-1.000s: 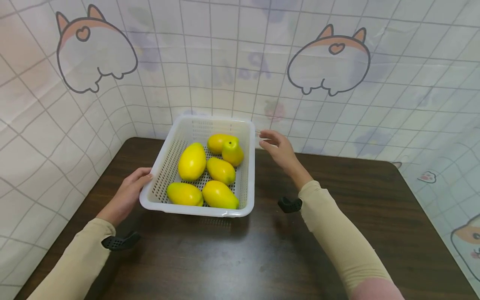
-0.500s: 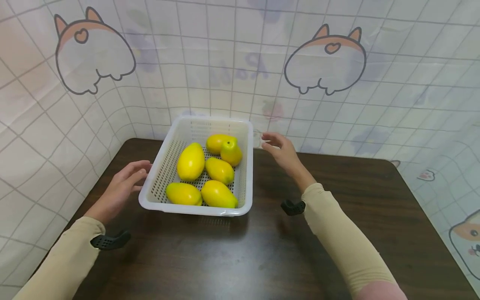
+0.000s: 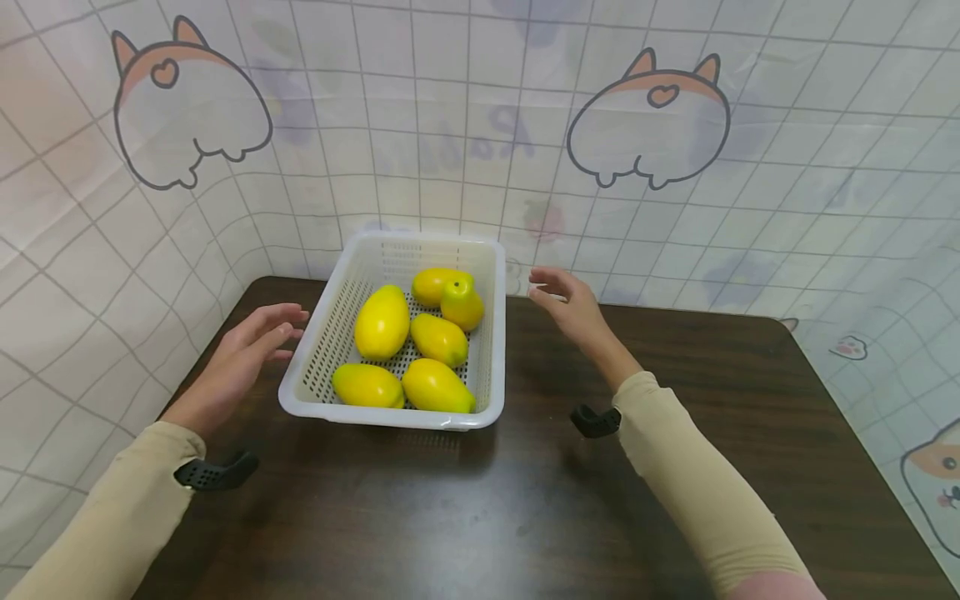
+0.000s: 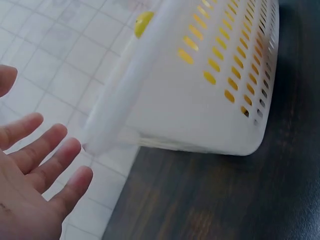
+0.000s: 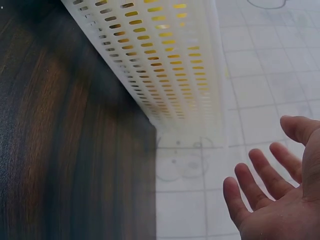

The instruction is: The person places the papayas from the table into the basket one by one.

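Note:
A white perforated plastic basket (image 3: 498, 342) stands on the dark wooden table, holding several yellow, mango-like fruits (image 3: 382, 323). One fruit with a greenish tip (image 3: 462, 302) leans upright against another at the back right. My left hand (image 3: 234, 360) hovers beside the basket's left rim, fingers relaxed and holding nothing. In the left wrist view its spread fingers point toward the rim, apart from the basket wall (image 4: 185, 115). To the right of the basket, my right hand (image 3: 573, 312) hangs in the air, loosely bent and empty. The right wrist view shows the slotted side (image 5: 160, 75) away from its fingertips.
The brown table (image 3: 480, 517) extends in front of the basket and to its right. A white grid-patterned curtain (image 3: 420, 108) with cartoon animals hangs right behind the table and along both sides. Black bands (image 3: 217, 473) sit on both wrists.
My left hand has let go of the basket's left rim and shifted slightly away and up. The right hand has drifted a little to the right. Basket and fruits stay put.

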{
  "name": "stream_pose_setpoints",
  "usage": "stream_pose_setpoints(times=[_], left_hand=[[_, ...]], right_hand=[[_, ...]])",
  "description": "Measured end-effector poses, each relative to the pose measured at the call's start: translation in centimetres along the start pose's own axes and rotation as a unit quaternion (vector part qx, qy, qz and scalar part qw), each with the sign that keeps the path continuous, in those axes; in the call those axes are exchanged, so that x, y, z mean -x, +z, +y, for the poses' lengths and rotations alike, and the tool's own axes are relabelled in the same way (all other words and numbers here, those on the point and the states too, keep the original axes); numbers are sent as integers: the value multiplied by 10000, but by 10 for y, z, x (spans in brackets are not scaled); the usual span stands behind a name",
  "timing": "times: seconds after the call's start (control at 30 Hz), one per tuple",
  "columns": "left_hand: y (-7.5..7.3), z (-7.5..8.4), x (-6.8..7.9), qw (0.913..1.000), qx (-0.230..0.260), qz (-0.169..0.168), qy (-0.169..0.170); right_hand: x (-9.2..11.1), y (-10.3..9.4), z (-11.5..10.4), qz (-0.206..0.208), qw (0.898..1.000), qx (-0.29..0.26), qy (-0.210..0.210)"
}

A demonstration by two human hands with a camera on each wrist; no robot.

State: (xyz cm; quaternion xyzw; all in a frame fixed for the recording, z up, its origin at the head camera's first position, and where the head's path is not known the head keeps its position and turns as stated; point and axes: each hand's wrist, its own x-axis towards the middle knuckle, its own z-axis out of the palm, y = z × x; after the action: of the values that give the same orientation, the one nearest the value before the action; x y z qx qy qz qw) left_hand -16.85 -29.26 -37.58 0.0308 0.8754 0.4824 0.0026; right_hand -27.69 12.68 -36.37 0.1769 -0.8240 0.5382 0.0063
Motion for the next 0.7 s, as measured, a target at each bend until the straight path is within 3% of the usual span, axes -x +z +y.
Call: stream_pose_setpoints(times=[0.3, 0.7], left_hand=[[2, 10, -3, 9997, -32, -161, 204], [4, 23, -9, 9992, -284, -89, 260]], right_hand=[[-8, -2, 32, 5, 9998, 49, -166], [1, -7, 31, -5, 9993, 276, -237]])
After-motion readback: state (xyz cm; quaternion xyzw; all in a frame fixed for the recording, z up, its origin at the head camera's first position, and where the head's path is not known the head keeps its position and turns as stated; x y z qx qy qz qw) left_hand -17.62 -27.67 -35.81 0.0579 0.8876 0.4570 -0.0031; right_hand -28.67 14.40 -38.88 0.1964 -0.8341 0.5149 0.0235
